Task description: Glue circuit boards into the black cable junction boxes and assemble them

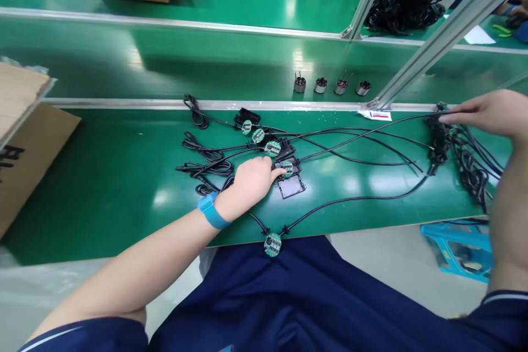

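Observation:
My left hand (253, 180), with a blue band at the wrist, is closed at an open black plastic case. Its thumb presses on the round green circuit board (286, 169) in that case; its other fingers are partly hidden. The case's lid (291, 186) lies open toward me. A long black cable (350, 139) runs from the case to the right, where my right hand (489, 113) pinches its far part between thumb and fingers. Beyond my left hand lie several similar boards, including one circuit board (272, 148), by black cases. Another wired circuit board (273, 244) hangs at the table's front edge.
Coiled black cables (206, 157) lie left of the boards, and a cable bundle (470, 170) lies under my right arm. Several small metal motor-like parts (320, 85) stand behind the rail. A cardboard box (33, 159) is at left; a blue stool (457, 250) stands below right.

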Motion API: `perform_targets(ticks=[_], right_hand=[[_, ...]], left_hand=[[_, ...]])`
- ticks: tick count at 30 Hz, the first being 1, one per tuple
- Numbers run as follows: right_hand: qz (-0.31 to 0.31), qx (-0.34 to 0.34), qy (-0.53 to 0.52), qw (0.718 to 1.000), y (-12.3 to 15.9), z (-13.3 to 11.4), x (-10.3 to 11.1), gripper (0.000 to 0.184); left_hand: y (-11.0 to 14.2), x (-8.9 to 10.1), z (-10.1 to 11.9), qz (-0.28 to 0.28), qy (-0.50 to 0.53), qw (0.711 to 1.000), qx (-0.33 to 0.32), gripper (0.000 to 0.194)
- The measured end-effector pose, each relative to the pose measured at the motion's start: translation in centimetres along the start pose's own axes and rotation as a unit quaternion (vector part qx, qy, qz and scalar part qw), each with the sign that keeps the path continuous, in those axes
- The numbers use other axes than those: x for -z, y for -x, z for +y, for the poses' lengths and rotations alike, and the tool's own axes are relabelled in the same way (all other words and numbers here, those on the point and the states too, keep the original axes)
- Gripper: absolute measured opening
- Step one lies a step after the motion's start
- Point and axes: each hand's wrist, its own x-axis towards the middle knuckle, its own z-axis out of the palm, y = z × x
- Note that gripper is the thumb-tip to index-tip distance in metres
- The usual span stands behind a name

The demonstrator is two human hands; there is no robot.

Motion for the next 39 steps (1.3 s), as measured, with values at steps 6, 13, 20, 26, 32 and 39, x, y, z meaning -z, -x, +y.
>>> perform_targets(ticks=[6,13,20,26,32,39], right_hand=[[0.079,0.188,-0.183,0.962,9.7,-13.9,-1.6,0.058],[-0.107,0.326,-0.261,0.902,20.1,-25.8,-5.4,0.017],[-0.117,0.226,-0.302,0.919,15.4,-19.0,-1.5,0.023],[-0.131,0.191,-0.143,0.962,10.0,-19.0,-0.9,0.030],[-0.192,0.152,-0.106,0.964,8.5,-22.0,-4.1,0.026],[-0.360,0.055,-0.355,0.861,8.2,-10.1,-0.6,0.037]], left_hand=[[6.7,0.0,-1.7,0.048,0.111,0.956,-0.266,0.044],[10.6,-2.6,-2.4,-0.136,0.201,0.925,-0.293,0.038],[6.2,-1.2,-0.7,-0.085,0.380,0.920,-0.037,0.036],[2.7,-1.6,1.4,-0.034,0.297,0.954,0.007,0.034],[2.8,-2.7,0.6,-0.071,0.258,0.963,-0.016,0.036],[3.2,-3.6,-0.9,-0.169,0.229,0.956,-0.072,0.033]])
